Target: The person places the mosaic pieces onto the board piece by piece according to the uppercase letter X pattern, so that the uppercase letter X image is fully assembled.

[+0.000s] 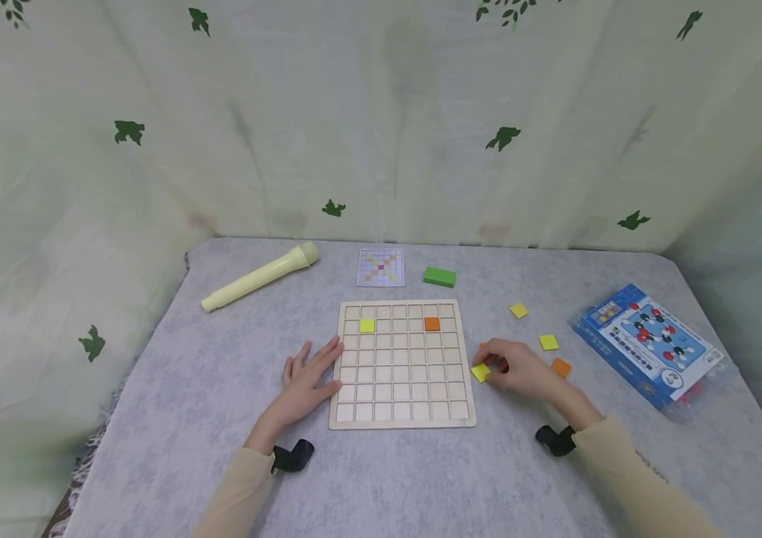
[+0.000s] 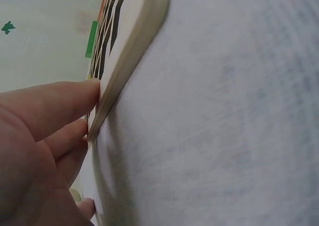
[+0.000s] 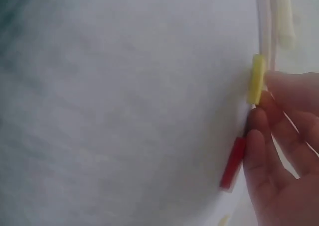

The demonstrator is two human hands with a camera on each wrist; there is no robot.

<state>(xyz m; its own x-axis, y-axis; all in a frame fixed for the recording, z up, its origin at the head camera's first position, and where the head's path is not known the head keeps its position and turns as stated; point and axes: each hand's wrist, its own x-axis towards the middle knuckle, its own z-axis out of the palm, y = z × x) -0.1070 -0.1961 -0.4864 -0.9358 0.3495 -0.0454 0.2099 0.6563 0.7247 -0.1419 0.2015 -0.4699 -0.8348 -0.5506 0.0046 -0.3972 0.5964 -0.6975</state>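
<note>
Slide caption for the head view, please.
Left hand touches the grid board; right hand pinches a yellow tile beside it.

Lying flat, left edge touched by the left hand (image 1: 305, 385): a pale wooden grid board (image 1: 401, 375) bearing a square yellow tile (image 1: 367, 326) and a square orange tile (image 1: 432, 324). Pinched by the right hand (image 1: 518, 366), just beside the board's right edge: a second square yellow tile (image 1: 480, 373).

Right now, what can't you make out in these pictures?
Head view: fine lettering on the box, too small.
Head view: exact pattern on the card, too small.
Head view: most of one orange tile, hidden by the right hand.
Left wrist view: squares of the board, nearly edge-on, cut off by the top edge.
</note>
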